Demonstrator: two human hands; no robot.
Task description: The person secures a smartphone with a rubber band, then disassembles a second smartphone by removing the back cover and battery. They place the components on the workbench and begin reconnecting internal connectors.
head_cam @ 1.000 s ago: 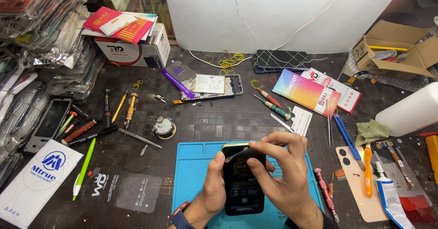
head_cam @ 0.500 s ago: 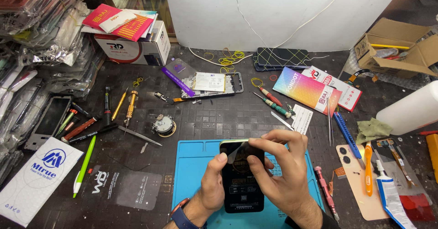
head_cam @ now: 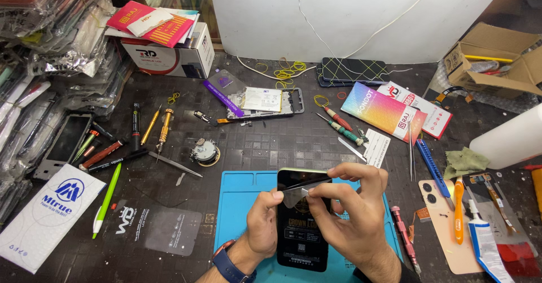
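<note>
On the blue mat, bottom centre: a black phone (head_cam: 302, 226) lies upright along the mat (head_cam: 240, 204), screen side up, dark.
Film: a thin clear film (head_cam: 299, 191) is lifted off the top part of the phone, one end raised.
Left hand: the left hand (head_cam: 262, 221) holds the left edge of the phone; the thumb tip touches the film, the other fingers are curled under and I cannot see them.
Right hand: the right hand (head_cam: 353, 212) is over the right side of the phone; thumb and forefinger are pinching the film, the other fingers are bent and close together.
Wrist: a dark blue watch (head_cam: 228, 265) is on the left wrist.
Right of mat: a red screwdriver (head_cam: 405, 238) lies just beside the mat, then a beige back cover (head_cam: 446, 221) with an orange tool (head_cam: 458, 209) on it.
Left of mat: a dark film sheet (head_cam: 169, 229) and a green pen (head_cam: 106, 198).
Above mat: an opened phone frame (head_cam: 265, 102), a colourful flat box (head_cam: 384, 111), tweezers (head_cam: 351, 148).
Far left: a row of screwdrivers (head_cam: 149, 128).
</note>
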